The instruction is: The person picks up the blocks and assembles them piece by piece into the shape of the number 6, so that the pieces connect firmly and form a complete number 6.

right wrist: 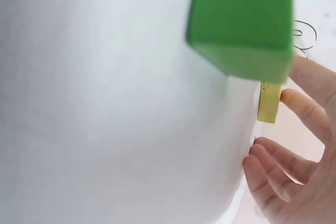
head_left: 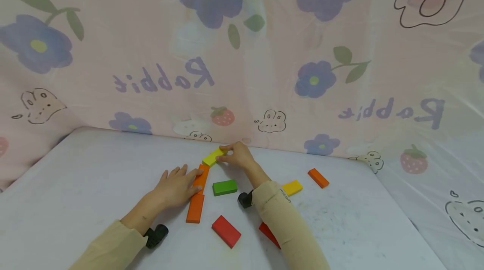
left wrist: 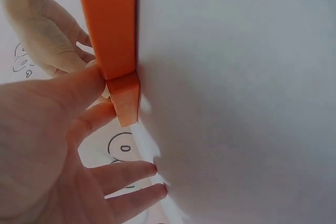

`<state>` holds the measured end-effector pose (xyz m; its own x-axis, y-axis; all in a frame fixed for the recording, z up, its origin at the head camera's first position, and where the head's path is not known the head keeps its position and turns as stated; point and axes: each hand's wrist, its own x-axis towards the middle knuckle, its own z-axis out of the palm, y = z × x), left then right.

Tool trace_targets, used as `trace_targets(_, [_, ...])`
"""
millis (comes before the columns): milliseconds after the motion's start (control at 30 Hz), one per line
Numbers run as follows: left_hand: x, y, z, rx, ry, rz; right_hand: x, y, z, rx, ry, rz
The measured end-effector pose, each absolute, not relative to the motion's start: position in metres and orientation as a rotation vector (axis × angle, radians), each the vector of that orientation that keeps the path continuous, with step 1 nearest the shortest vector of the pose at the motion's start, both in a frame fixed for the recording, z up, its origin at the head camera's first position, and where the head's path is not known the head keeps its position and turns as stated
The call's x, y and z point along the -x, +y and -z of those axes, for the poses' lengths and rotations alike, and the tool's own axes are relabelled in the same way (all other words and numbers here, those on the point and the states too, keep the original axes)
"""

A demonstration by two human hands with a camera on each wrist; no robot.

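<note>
Two orange blocks lie end to end in the head view, an upper one (head_left: 204,174) and a lower one (head_left: 195,210). My left hand (head_left: 174,188) pinches the upper block between thumb and index finger, its other fingers spread over the table. Beyond that block's far end, a yellow block (head_left: 212,158) lies at a slant. My right hand (head_left: 240,156) holds this yellow block by its right end, thumb and index finger on either side. In the right wrist view, the yellow block (right wrist: 269,103) shows partly behind a green block (right wrist: 241,14).
Near the row lie the green block (head_left: 224,187) and a red block (head_left: 226,231). My right sleeve partly covers another red block (head_left: 268,234) and a second yellow block (head_left: 293,187). Farther right is an orange block (head_left: 319,178). A printed curtain (head_left: 249,72) hangs behind the white table (head_left: 363,219).
</note>
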<state>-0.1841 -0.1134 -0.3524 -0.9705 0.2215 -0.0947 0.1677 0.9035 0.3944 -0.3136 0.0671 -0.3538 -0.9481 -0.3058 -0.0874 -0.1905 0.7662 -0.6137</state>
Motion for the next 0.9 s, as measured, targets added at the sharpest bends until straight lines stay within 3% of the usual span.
trace_targets(900, [0.187,-0.115,0.350,-0.304,2.913,-0.541,0.290,0.109,0.334,0.655,2.657,0.836])
